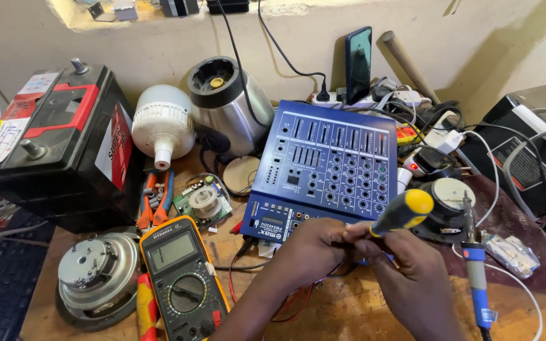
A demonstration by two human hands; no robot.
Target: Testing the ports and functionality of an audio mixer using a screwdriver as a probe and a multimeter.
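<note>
Left hand: curling closed at the front edge of the blue mixer, on the workbench.
Right hand: gripping the yellow-and-black screwdriver.
Beside: multimeter lying left, soldering iron lying right.

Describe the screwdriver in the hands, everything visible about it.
The screwdriver has a chunky handle, black with a yellow rounded end, rubbery-looking plastic. It tilts, yellow end up and to the right, above the blue mixer's front edge. The right hand holds its lower handle; the left hand meets it there. Its shaft and tip are hidden behind the fingers.
</note>
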